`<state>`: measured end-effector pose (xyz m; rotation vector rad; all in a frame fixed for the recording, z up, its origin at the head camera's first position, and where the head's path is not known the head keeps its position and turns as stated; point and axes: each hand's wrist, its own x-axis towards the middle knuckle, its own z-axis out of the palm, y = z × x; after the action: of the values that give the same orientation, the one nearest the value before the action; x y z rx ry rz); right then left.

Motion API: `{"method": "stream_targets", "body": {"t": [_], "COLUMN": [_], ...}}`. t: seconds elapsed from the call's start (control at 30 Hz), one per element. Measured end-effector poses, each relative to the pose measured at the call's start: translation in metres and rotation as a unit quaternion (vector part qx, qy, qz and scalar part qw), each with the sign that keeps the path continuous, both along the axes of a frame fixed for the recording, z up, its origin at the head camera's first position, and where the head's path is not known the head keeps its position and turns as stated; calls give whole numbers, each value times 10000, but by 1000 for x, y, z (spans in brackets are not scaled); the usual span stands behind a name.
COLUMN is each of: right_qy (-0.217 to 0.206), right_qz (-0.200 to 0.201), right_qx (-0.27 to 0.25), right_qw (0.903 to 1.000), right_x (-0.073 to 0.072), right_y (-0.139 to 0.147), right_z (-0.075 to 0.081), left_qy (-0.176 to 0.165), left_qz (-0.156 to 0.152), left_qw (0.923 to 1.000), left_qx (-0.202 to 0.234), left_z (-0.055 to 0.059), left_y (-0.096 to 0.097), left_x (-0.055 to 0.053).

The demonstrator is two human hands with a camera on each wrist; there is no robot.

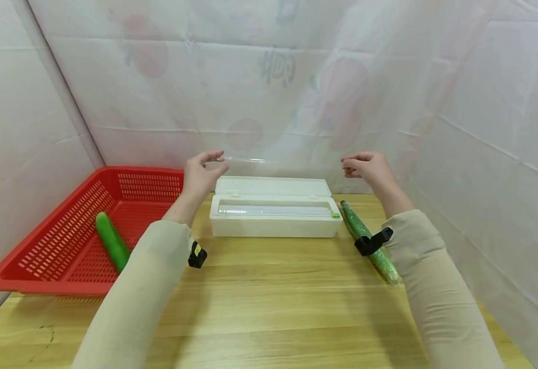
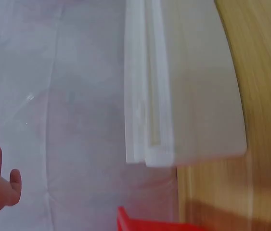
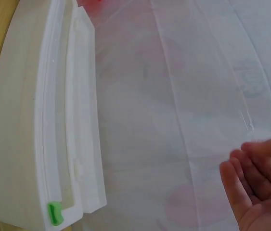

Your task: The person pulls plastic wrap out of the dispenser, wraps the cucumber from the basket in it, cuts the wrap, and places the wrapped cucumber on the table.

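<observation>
A thin strip of clear plastic film [image 1: 257, 160] stretches in the air above the white film box [image 1: 275, 226]. My left hand [image 1: 200, 177] holds its left end among the fingers, the thumb standing a little apart. At the other end, the fingertips of my right hand [image 1: 372, 170] pinch the film. The box's lid [image 1: 273, 186] is tipped back, and a roll of film [image 1: 273, 210] shows inside. A green slider [image 3: 55, 213] sits at the right end of the box's cutting strip. Most of the film is too transparent to trace.
To the left stands a red plastic basket [image 1: 66, 288] with a green cucumber [image 1: 112, 241] in it. A film-wrapped cucumber [image 1: 357, 225] lies right of the box, partly under my right wrist. White curtains [image 1: 269, 102] enclose the wooden table [image 1: 269, 307] at the back and sides.
</observation>
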<state>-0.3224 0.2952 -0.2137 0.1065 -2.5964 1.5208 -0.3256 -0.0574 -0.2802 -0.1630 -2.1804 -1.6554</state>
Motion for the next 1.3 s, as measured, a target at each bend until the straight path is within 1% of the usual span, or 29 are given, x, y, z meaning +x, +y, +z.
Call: {"method": "stream_targets", "body": {"t": [0.03,0.1,0.17,0.23,0.27,0.3,0.33,0.4,0.43,0.47,0.5,0.57,0.63,0.67,0.7,0.73,0.87,0.93,0.97,1.07,1.17,1.3], "right_qy": [-55,-119,-23,198,307,389,437,434,365,267,172,29,-98,-106,-103,-110,-152,-168,-142,28,267,516], "right_qz": [150,351,400,287,251,293,372,740,1016,1364,1689,2249,2633,2739,2779,2790,2735,2728,2679,2445,2207,2148], "right_qx": [-21,172,642,1253,1383,1408,1349,971,659,261,-46,-599,-952,-1009,-1005,-1023,-948,-1014,-1019,-1088,-1170,-1331], "right_qw": [9999,9992,9971,9915,9896,9888,9892,9916,9920,9899,9855,9725,9600,9564,9553,9548,9571,9566,9579,9635,9679,9662], "right_x": [0,1,1,1,1,0,-1,-3,-4,-5,-6,-8,-9,-9,-9,-10,-12,-12,-12,-12,-11,-7], "right_y": [2,7,11,13,13,13,14,16,18,20,22,24,25,25,25,24,25,25,24,22,18,14], "right_z": [0,1,1,0,0,-1,-2,-6,-8,-11,-14,-20,-23,-24,-25,-25,-24,-23,-23,-21,-19,-15], "left_qy": [108,292,409,401,354,294,210,27,-52,-129,-183,-278,-302,-313,-315,-310,-304,-333,-336,-296,-185,-79], "left_qz": [45,189,267,134,-23,-222,-448,-948,-1194,-1399,-1604,-1947,-2138,-2182,-2221,-2204,-2026,-1912,-1861,-1707,-1661,-1595], "left_qw": [9996,9970,9936,9933,9942,9949,9956,9949,9928,9900,9862,9765,9695,9673,9648,9645,9683,9708,9715,9733,9710,9693], "left_qx": [-257,-694,-1022,-1078,-1020,-935,-791,-348,-100,125,368,877,1160,1255,1370,1417,1426,1413,1431,1504,1708,1869], "left_z": [0,0,0,0,0,0,-1,-3,-4,-6,-8,-11,-13,-13,-13,-12,-9,-7,-6,-2,2,6], "left_y": [-1,-3,-6,-9,-11,-13,-15,-17,-18,-18,-17,-14,-11,-9,-7,-6,-3,-2,-1,1,2,4], "left_x": [1,1,2,2,2,1,1,-1,-2,-2,-3,-3,-2,-2,-2,-1,1,1,1,-1,-2,-1]}}
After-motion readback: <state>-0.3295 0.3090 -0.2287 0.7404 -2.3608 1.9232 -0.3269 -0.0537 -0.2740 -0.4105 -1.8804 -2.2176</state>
